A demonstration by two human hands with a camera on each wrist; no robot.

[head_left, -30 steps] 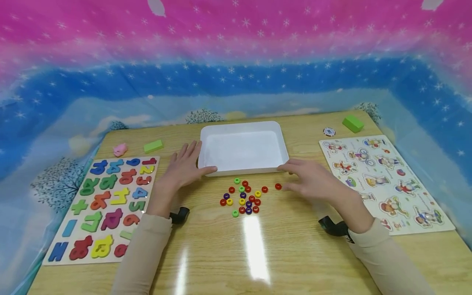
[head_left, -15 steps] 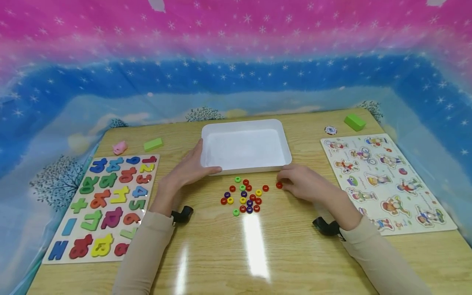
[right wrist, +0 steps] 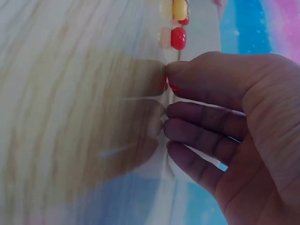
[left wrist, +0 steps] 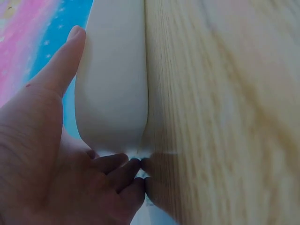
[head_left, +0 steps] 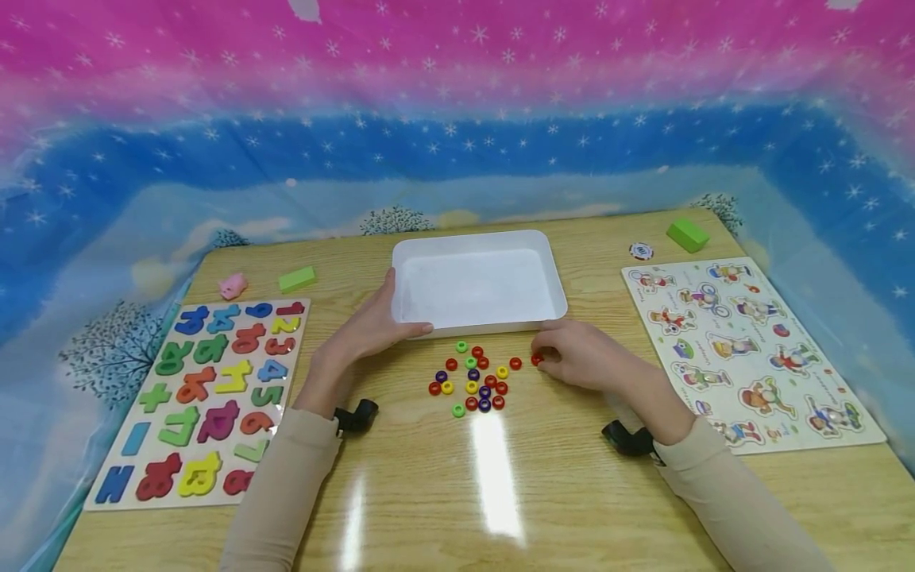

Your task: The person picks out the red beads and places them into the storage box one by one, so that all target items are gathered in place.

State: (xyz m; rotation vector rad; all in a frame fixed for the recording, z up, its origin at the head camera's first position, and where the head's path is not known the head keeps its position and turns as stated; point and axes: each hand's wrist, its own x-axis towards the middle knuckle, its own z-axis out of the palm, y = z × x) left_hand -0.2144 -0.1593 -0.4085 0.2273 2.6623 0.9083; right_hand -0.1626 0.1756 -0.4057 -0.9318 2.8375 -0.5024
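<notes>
A shallow white tray (head_left: 480,326) lies at the back middle of the table. My left hand (head_left: 363,327) holds its near left corner, thumb along the front wall and fingers against the left side. In the left wrist view the fingertips (left wrist: 136,187) reach down to the table by the tray's end. Just in front of the near right corner, my right hand (head_left: 582,353) pinches a red ring-shaped bead (head_left: 536,360) between thumb and index finger. Only a bit of this bead (right wrist: 173,86) shows under the thumb. Several red, yellow, green and purple beads (head_left: 472,387) lie loose to its left.
On the left lies a number puzzle board (head_left: 143,401), with a pink toy (head_left: 232,286) and a green block (head_left: 296,279) behind it. A picture puzzle board (head_left: 775,413), a poker chip (head_left: 641,251) and another green block (head_left: 688,235) are on the right.
My right hand has moved in from the tray's edge and closed on the red bead, which has shifted slightly left. The left hand's spread fingers have come in against the tray's side.
</notes>
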